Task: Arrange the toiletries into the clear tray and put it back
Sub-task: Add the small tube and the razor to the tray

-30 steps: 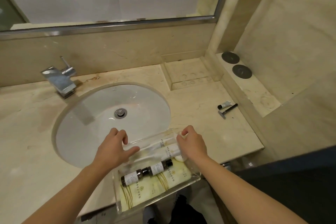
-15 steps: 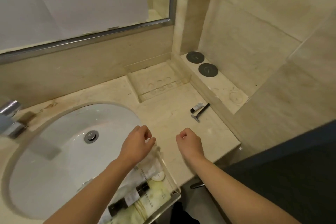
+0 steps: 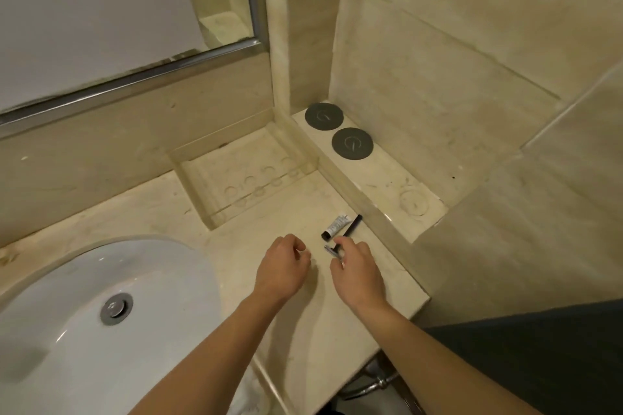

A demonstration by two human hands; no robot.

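A black-handled razor lies on the marble counter, its metal head partly under my right hand. Beside it lies a small white tube with a black cap. My right hand hovers over the razor head with fingers curled and apart, holding nothing I can see. My left hand hovers just left of it, fingers loosely curled, holding nothing. The clear tray is out of view.
A white sink basin with a metal drain fills the lower left. A recessed marble square sits at the back of the counter. Two dark round discs rest on a raised ledge at the right. A mirror hangs above.
The view has swung right, so the clear tray with bottles has left the frame. Both hands have let go of the tray and moved right towards the razor and tube.
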